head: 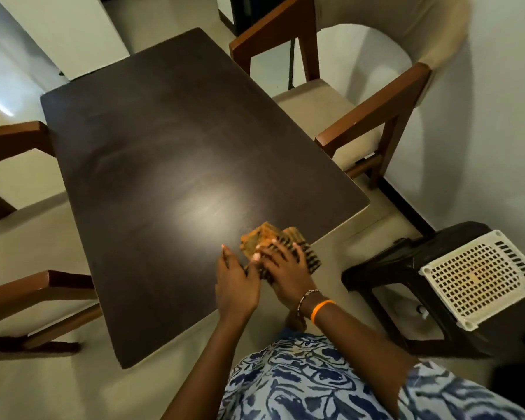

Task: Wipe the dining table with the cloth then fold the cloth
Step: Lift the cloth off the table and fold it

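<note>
Dark wood fills the middle of the frame: the table [176, 140], bare across its top, with wiping streaks catching the light at centre. Moving right, lower centre, the left hand [237, 283] lies flat, fingers [226, 256] straight, touching the cloth's left edge. Just right of it, the right hand [285, 268] presses down on top, fingers spread and straight, gripping nothing. The cloth [270, 237], orange and dark-striped, sits in a compact bundle at the table's near right edge. That looks like the folding step, nearly finished. Next move likely calls for flattening it or one last fold. Its long axis seems to run from upper left to lower right, though blur makes that uncertain.
</note>
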